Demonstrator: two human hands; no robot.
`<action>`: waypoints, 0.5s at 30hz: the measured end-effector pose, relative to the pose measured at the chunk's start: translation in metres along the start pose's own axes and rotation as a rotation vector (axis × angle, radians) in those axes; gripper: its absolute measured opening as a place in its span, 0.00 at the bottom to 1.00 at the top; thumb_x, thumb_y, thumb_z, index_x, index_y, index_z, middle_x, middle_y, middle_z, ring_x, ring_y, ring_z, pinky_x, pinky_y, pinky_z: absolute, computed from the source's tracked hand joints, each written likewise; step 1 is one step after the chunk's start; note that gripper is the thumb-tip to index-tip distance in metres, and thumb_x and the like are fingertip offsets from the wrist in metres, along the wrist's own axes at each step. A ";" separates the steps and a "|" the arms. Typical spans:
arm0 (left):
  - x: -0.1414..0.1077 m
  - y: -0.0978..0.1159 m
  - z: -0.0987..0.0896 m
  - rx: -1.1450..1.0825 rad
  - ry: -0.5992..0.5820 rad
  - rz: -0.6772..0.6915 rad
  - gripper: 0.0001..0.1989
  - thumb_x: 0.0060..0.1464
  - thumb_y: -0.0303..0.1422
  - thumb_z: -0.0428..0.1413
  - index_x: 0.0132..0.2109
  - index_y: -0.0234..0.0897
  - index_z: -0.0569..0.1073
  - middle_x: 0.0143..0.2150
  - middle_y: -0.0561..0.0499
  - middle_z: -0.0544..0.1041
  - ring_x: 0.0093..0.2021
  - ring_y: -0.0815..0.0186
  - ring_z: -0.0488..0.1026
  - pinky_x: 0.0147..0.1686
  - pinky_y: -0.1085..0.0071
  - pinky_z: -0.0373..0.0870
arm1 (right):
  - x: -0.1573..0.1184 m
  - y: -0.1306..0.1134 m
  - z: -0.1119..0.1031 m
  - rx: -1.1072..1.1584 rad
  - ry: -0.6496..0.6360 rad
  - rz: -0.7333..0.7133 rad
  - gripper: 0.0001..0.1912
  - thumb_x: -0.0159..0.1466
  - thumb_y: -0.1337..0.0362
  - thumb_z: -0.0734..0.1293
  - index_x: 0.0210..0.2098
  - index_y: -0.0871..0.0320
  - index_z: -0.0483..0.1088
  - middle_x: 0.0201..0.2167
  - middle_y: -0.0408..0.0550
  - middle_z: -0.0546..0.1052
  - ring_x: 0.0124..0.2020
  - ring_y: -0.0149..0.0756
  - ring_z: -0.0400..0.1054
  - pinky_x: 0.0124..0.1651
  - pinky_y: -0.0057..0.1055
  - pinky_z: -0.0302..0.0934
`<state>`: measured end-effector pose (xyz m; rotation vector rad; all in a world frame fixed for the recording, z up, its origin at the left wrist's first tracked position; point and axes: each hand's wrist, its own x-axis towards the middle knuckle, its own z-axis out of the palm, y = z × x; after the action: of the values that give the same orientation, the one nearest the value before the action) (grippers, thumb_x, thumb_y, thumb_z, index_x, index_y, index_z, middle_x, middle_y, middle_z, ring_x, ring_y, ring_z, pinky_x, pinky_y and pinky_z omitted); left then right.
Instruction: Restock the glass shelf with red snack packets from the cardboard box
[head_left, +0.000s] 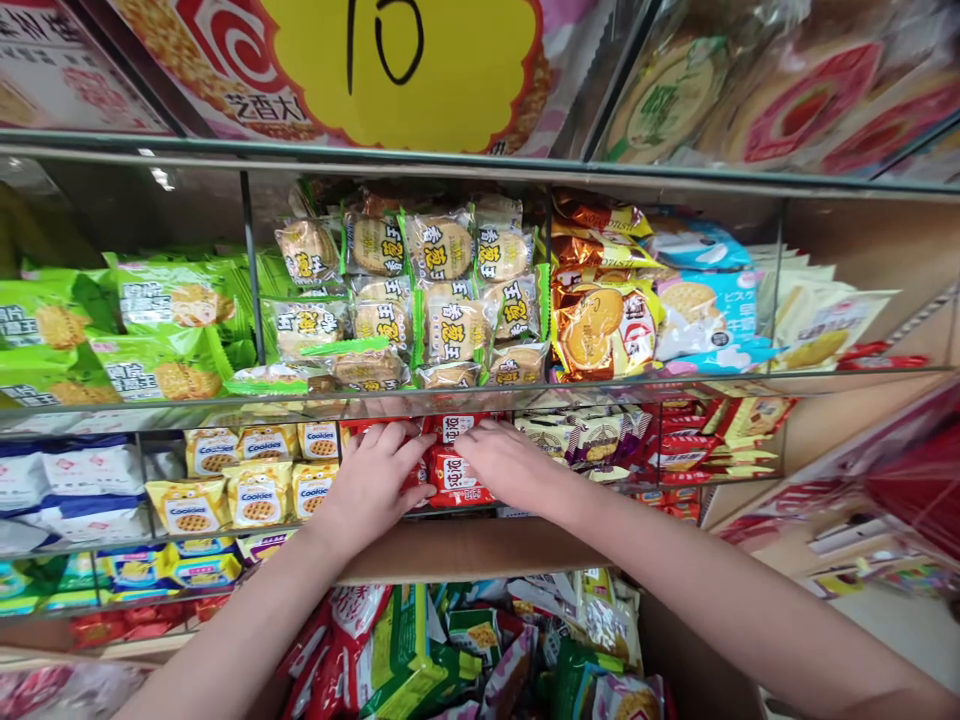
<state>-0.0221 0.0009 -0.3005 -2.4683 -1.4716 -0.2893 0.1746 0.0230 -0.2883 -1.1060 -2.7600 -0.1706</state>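
Note:
Both hands reach into the second shelf compartment holding red snack packets (456,474). My left hand (376,474) lies over the packets on the left side, its fingers bent and apart, thumb near the middle. From the right, my right hand (506,462) touches the top of the red packets; its fingertips are partly hidden among them. Yellow cookie packets (259,492) stand to the left of my left hand, and cream and purple packets (600,436) lie to the right of my right hand.
Below my forearms is an open cardboard box (480,548) full of mixed snack packets (420,650). A glass shelf edge (480,402) runs just above my hands. Green packets (176,300) and clear-wrapped biscuits (442,250) fill the shelf above. A yellow price sign (409,75) hangs at the top.

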 end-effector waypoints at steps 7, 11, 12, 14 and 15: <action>-0.008 -0.009 0.003 -0.016 0.010 0.083 0.21 0.52 0.38 0.56 0.53 0.40 0.67 0.50 0.43 0.68 0.49 0.53 0.63 0.47 0.56 0.63 | -0.001 -0.003 0.006 -0.017 -0.012 0.023 0.08 0.62 0.75 0.59 0.39 0.63 0.66 0.36 0.53 0.73 0.42 0.43 0.65 0.45 0.36 0.60; -0.007 -0.012 0.003 -0.011 0.012 0.097 0.16 0.56 0.35 0.51 0.51 0.39 0.68 0.50 0.43 0.69 0.49 0.55 0.64 0.46 0.57 0.64 | -0.001 -0.006 0.006 0.027 0.059 0.018 0.07 0.63 0.73 0.58 0.38 0.63 0.67 0.39 0.54 0.71 0.43 0.43 0.64 0.46 0.37 0.60; -0.006 -0.012 0.003 -0.007 0.012 0.099 0.15 0.56 0.35 0.51 0.50 0.39 0.68 0.50 0.43 0.69 0.49 0.55 0.64 0.46 0.57 0.64 | 0.000 -0.007 0.006 0.039 0.094 0.034 0.08 0.64 0.73 0.58 0.39 0.62 0.67 0.40 0.54 0.70 0.43 0.42 0.65 0.46 0.37 0.61; -0.005 -0.012 0.003 0.003 0.010 0.103 0.13 0.56 0.34 0.50 0.48 0.39 0.69 0.50 0.43 0.68 0.48 0.55 0.64 0.45 0.57 0.65 | 0.004 -0.009 0.006 0.064 0.132 0.069 0.12 0.65 0.70 0.56 0.46 0.60 0.66 0.40 0.53 0.69 0.40 0.41 0.66 0.43 0.36 0.62; -0.004 -0.013 0.003 0.009 0.010 0.105 0.13 0.56 0.34 0.50 0.48 0.39 0.70 0.49 0.43 0.68 0.48 0.55 0.64 0.45 0.57 0.65 | 0.007 -0.009 0.007 0.081 0.131 0.077 0.15 0.66 0.70 0.55 0.51 0.57 0.64 0.41 0.53 0.69 0.39 0.41 0.67 0.41 0.36 0.63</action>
<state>-0.0350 0.0040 -0.3031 -2.5225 -1.3303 -0.2735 0.1625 0.0225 -0.2942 -1.1351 -2.5813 -0.1162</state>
